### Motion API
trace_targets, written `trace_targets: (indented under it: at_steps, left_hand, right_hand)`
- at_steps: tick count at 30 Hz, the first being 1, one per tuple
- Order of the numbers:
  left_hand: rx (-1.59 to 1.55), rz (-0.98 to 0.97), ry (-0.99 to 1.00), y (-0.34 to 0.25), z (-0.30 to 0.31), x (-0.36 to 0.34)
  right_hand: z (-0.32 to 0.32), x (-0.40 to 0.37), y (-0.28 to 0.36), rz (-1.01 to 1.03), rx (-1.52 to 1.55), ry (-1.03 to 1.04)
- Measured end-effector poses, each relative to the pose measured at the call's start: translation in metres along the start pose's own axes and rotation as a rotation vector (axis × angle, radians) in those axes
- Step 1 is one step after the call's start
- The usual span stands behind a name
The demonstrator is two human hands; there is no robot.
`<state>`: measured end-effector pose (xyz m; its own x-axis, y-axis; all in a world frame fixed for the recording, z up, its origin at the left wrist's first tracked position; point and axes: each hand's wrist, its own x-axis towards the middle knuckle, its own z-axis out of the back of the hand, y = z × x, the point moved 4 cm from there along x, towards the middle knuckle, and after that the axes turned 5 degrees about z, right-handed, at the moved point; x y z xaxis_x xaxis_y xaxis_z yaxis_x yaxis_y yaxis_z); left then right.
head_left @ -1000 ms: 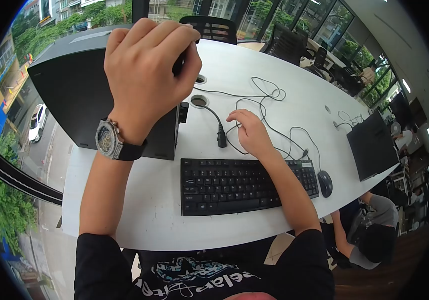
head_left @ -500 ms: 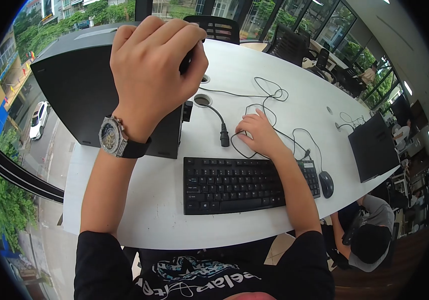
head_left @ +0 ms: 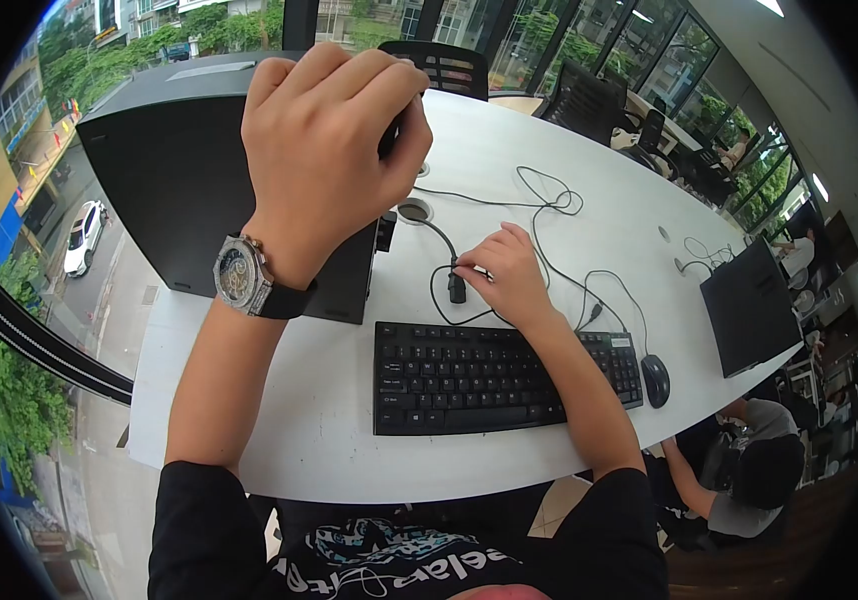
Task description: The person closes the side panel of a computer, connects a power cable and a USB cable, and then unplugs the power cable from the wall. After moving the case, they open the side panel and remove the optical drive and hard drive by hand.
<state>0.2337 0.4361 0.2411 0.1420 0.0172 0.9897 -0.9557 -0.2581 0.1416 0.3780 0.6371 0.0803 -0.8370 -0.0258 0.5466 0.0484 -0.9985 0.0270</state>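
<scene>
A large black computer case [head_left: 169,190] stands on the left of the white desk [head_left: 319,420]. My left hand [head_left: 334,150], with a watch on its wrist, is wrapped over the case's upper right edge; its fingertips are hidden. My right hand [head_left: 511,278] is closed in a pinch on a thin black cable [head_left: 439,306], which loops out to the left of the fingers. Right beside those fingertips lies a black power cord plug [head_left: 457,288], its cord coming out of a round desk hole [head_left: 415,210]. Below the right forearm is a black keyboard [head_left: 469,385].
A black mouse [head_left: 656,381] lies right of the keyboard. Loose cable [head_left: 549,200] tangles across the desk behind my right hand. Another black case or screen [head_left: 752,310] stands at the right end. A seated person [head_left: 749,480] is at lower right, and office chairs [head_left: 581,105] stand behind.
My right hand has moved left to the power cord plug, pulling the thin cable's loop along. My left hand keeps its hold on the case. The whole view has shifted slightly.
</scene>
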Motion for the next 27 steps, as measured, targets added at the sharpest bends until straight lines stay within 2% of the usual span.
trace_targets:
  at_steps: [3,11,17,19,21,23,27]
  left_hand:
    - [0.011,-0.005,0.018,-0.003,0.001,-0.001]
    - [-0.002,0.04,0.121,-0.009,0.006,0.002]
    - [0.033,0.072,0.109,-0.018,0.006,-0.001]
    - [0.049,0.099,0.075,-0.018,0.005,-0.001]
    - [0.045,0.101,0.059,-0.02,0.005,-0.001]
    - [0.021,0.128,0.059,-0.02,0.007,-0.002]
    - [-0.04,0.096,0.111,-0.019,0.017,0.002]
  right_hand:
    - [0.0,-0.003,0.001,0.021,-0.004,-0.094]
    - [0.007,-0.018,-0.013,0.011,0.064,-0.184]
    - [0.015,-0.012,0.001,0.029,0.095,-0.216]
    - [0.017,-0.004,0.018,0.02,0.109,-0.216]
    - [0.013,0.004,0.037,0.11,0.073,-0.208]
    - [0.015,0.008,0.069,0.076,0.11,-0.152]
    - [0.041,0.026,0.126,0.218,0.063,-0.262]
